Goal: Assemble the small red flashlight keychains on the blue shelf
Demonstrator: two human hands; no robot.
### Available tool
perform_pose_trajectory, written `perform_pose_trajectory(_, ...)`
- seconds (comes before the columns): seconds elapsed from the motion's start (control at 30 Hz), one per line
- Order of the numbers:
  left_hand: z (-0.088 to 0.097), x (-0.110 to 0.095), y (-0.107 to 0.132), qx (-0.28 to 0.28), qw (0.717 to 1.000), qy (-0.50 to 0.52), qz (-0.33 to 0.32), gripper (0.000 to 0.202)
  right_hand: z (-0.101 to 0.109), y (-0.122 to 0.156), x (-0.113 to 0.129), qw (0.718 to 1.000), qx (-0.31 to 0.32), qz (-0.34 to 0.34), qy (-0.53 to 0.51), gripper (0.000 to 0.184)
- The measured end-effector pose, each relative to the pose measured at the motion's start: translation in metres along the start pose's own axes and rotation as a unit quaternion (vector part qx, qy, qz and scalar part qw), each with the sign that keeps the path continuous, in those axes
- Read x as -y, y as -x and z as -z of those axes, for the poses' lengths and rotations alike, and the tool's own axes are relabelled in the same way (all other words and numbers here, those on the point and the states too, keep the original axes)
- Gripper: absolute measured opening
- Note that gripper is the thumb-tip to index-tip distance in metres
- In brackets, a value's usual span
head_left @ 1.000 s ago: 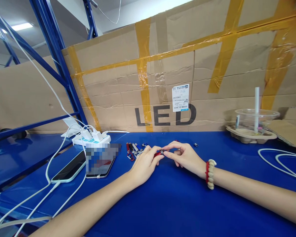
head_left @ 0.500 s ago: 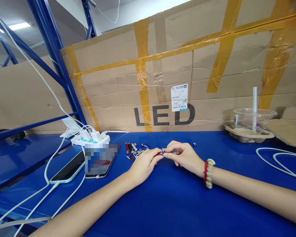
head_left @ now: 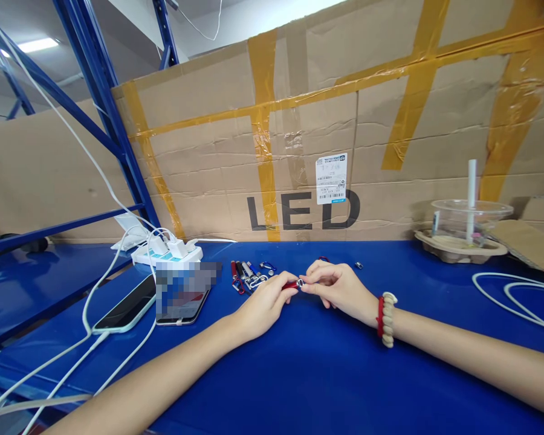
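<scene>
My left hand (head_left: 265, 302) and my right hand (head_left: 338, 287) meet over the blue table (head_left: 326, 374). Between their fingertips sits a small red cylinder with a silver end, a mini keychain torch (head_left: 294, 283). The left fingers pinch its red body; the right thumb and fingers pinch its silver tip. A bead bracelet (head_left: 387, 318) circles my right wrist. Just left of the hands lies a small heap of similar keychain torches (head_left: 248, 275) in red, black and silver. One tiny metal part (head_left: 358, 264) lies alone behind my right hand.
Two phones (head_left: 131, 308) lie at the left, wired to a white power strip (head_left: 167, 254). A big taped cardboard box marked LED (head_left: 326, 151) stands along the back. A clear plastic cup with a straw (head_left: 469, 223) sits at right, beside a white cable loop (head_left: 512, 296). Blue shelving (head_left: 95, 90) rises at left.
Both hands stay pinched on the small red torch; only slight finger shifts and a small camera wobble.
</scene>
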State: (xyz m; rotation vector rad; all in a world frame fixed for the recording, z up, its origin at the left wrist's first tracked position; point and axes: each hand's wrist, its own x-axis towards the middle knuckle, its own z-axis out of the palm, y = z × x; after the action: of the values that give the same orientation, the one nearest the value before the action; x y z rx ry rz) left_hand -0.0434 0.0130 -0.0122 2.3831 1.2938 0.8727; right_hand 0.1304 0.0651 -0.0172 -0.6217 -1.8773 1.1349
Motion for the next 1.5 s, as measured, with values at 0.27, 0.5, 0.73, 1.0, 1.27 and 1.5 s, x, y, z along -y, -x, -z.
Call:
perform_pose_trajectory(0.27,0.000,-0.004,0.004,0.005,1.000,-0.013,-0.007,0.017,-0.001,0.005,0.009,1.000,0.005,0.002,0.031,0.033)
perform_pose_trajectory(0.5,0.000,-0.008,0.005,-0.009,0.999,-0.046,-0.006,0.017,-0.002,0.006,0.008,0.999,-0.004,0.012,0.052,0.033)
perform_pose_trajectory(0.73,0.001,-0.010,0.005,-0.013,0.998,-0.059,-0.008,0.018,-0.003,0.007,0.006,0.996,-0.017,0.012,0.083,0.033)
perform_pose_trajectory(1.0,0.001,-0.012,0.004,-0.009,0.996,-0.084,-0.004,0.018,-0.004,0.006,0.006,0.995,0.007,-0.062,0.084,0.036)
perform_pose_trajectory(1.27,0.002,-0.014,0.003,-0.002,0.994,-0.105,-0.002,0.020,-0.003,0.002,0.008,0.994,0.035,-0.096,0.031,0.040)
perform_pose_trajectory(1.5,0.003,-0.016,0.003,-0.013,0.993,-0.113,-0.002,0.025,-0.001,0.001,0.005,0.994,0.035,-0.100,0.028,0.040)
